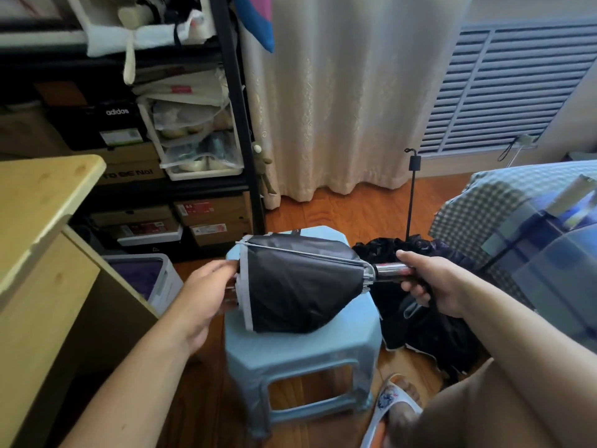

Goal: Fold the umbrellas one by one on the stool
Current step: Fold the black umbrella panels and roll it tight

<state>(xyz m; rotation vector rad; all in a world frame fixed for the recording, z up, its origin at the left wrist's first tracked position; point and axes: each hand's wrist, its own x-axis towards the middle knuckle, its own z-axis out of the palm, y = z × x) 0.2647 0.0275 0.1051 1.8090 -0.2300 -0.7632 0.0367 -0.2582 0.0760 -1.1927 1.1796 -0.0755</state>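
From the head camera I see a black umbrella [300, 286] lying sideways over the top of the light blue stool [300, 357], its canopy partly collapsed and bulging, the grey-trimmed rim towards the stool's left edge and the handle end past its right edge. My right hand [433, 282] grips the shiny handle [392, 271], fingers [416, 291] curled round it and thumb on top. My left hand [206, 295] is at the canopy's open rim; its fingers reach in at the rim, and I cannot tell whether they pinch anything there, since the fabric hides the tips. One thin metal rib [300, 252] runs along the upper side of the canopy.

On the floor just right of the stool lies a second black umbrella [429, 318], crumpled, with its thin shaft [412, 195] standing up. A checked bed [484, 208] is at the right, a wooden desk [42, 202] at the left, a black shelf rack [232, 101] with shoe boxes behind it, and a pale curtain [339, 92] beyond. A slippered foot [395, 402] rests near the stool's front right leg.
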